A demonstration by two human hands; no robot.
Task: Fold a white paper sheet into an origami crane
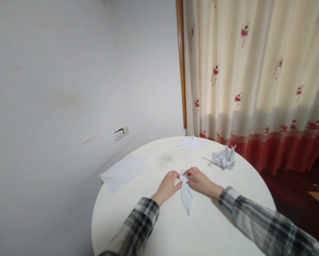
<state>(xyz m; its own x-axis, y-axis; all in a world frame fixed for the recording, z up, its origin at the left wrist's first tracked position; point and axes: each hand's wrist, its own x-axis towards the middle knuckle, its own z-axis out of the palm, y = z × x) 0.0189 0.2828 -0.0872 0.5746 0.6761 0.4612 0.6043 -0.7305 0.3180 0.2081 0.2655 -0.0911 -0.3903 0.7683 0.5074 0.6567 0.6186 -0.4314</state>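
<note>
A long, narrow piece of folded white paper (186, 197) lies between my two hands on the round white table (165, 227). Its pointed lower end faces me, and creases run along its length. On its left edge, near the upper part, my left hand (169, 185) pinches the paper with thumb and fingers. Opposite, my right hand (199, 180) grips the right edge with thumb and index finger. The fingers cover some of the paper's upper half, while a thin tip shows above them.
At the right back of the table stands a cluster of folded paper shapes (224, 158). Flat white sheets (123, 171) lie at the left edge, and more paper (190, 143) rests at the far edge. A wall with a socket (119, 134) is at the left; a flowered curtain (255, 89) hangs behind.
</note>
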